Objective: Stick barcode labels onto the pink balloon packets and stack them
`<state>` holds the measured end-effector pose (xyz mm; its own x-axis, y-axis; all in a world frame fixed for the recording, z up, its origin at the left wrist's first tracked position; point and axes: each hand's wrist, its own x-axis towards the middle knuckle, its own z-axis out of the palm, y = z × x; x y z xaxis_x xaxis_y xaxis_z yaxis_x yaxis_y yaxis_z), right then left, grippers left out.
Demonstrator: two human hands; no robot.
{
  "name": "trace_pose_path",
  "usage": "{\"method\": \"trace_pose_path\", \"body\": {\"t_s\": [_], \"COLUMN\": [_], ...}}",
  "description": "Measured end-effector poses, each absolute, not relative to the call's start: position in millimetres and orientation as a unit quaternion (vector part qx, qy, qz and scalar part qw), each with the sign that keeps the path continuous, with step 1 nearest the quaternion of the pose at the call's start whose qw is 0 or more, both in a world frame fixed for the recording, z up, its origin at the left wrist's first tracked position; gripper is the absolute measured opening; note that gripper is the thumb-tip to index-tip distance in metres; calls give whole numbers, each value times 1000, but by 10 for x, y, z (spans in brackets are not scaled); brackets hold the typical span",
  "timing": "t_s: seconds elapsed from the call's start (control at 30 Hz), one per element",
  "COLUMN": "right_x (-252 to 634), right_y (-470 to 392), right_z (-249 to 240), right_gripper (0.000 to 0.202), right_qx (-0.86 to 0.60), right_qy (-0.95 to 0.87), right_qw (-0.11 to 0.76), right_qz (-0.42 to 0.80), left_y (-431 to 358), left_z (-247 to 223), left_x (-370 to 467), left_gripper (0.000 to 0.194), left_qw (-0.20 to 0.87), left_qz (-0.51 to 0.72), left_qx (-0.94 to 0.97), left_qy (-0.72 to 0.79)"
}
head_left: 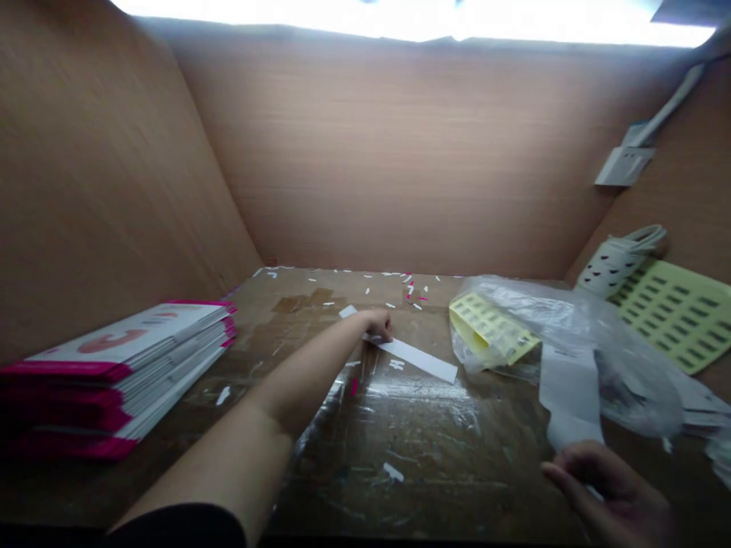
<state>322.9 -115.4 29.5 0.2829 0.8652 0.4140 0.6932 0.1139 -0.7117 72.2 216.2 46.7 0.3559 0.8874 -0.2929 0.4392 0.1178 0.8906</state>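
My left hand [378, 323] reaches across the table with its fingers curled closed on a narrow white strip [419, 358]. The strip lies slantwise on the table, its two ends showing on either side of the hand. At the lower right, my right hand [614, 487] is somewhat blurred. Its fingers pinch the near end of a pale, curved-edged piece of paper or card [569, 392], which stretches away from me beside a clear plastic bag [622, 365].
Flat pink-and-white printed packages [137, 342] are stacked at the left. Yellow label sheets [679, 312] and a white cup-like item with dark hearts [605, 262] stand at the right. Paper scraps [393, 472] dot the brown table [445, 441]. Wooden walls enclose it; a socket [624, 164] is at right.
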Motion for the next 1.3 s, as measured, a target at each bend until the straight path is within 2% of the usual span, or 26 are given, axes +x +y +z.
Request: {"method": "trace_pose_path", "body": {"t_s": [0.1, 0.17, 0.23, 0.27, 0.3, 0.37, 0.4, 0.47, 0.53, 0.6, 0.67, 0.73, 0.77, 0.8, 0.87, 0.93, 1.0, 1.17, 1.3], "right_x": [3072, 2970, 2846, 2776, 2704, 2578, 2538, 2540, 2687, 2984, 3387, 3803, 3982, 4125, 4279, 4263, 4151, 3949, 3995], "right_y": [-1113, -1134, -1138, -1124, -1098, -1033, -1006, -987, -1018, -1065, -1078, -1036, -997, -952, -859, -779, -700, -143, 667], "right_z": [356, 402, 466, 511, 566, 706, 786, 940, 1047, 1069, 998, 855, 767, 674, 495, 363, 317, 606, 953], "right_gripper": [29, 30, 21, 15, 22, 49, 51, 31, 11, 8, 13, 17, 18, 18, 18, 18, 19, 23, 14], "right_qx": [-671, -679, -666, -652, -637, -618, -612, -610, -618, -628, -638, -671, -698, -720, -739, -731, -716, -645, -604], "right_qy": [-599, -602, -617, -631, -645, -670, -679, -681, -645, -586, -541, -506, -478, -450, -416, -410, -408, -390, -388], "right_qw": [429, 416, 419, 420, 421, 411, 404, 385, 360, 325, 308, 342, 374, 392, 408, 409, 415, 416, 474], "right_qz": [82, 62, 30, 13, -2, 3, 27, 129, 269, 396, 454, 421, 380, 354, 338, 360, 386, 509, 509], "left_y": [2032, 1896, 1662, 1496, 1298, 846, 627, 297, 196, 322, 573, 826, 930, 1015, 1146, 1250, 1332, 1295, 1007], "left_z": [596, 722, 877, 964, 1058, 1258, 1359, 1534, 1618, 1552, 1328, 1017, 866, 740, 603, 632, 769, 1026, 1014], "left_x": [661, 666, 734, 788, 849, 970, 1025, 1126, 1240, 1393, 1591, 1812, 1917, 2011, 2147, 2205, 2196, 2093, 2064], "left_gripper": [30, 23, 10, 10, 17, 23, 25, 22, 15, 8, 22, 49, 54, 51, 29, 11, 2, 19, 33], "left_qw": [508, 495, 484, 480, 477, 476, 474, 450, 447, 456, 432, 400, 409, 424, 460, 478, 490, 514, 528], "left_qz": [191, 170, 145, 131, 120, 98, 82, 49, 27, 83, 222, 328, 346, 352, 353, 371, 400, 414, 399], "left_qx": [673, 714, 760, 782, 801, 833, 850, 888, 894, 883, 851, 806, 787, 771, 747, 727, 709, 705, 715], "left_qy": [502, 464, 408, 375, 340, 264, 216, 82, 21, 80, 200, 287, 307, 317, 325, 323, 312, 261, 226]}}
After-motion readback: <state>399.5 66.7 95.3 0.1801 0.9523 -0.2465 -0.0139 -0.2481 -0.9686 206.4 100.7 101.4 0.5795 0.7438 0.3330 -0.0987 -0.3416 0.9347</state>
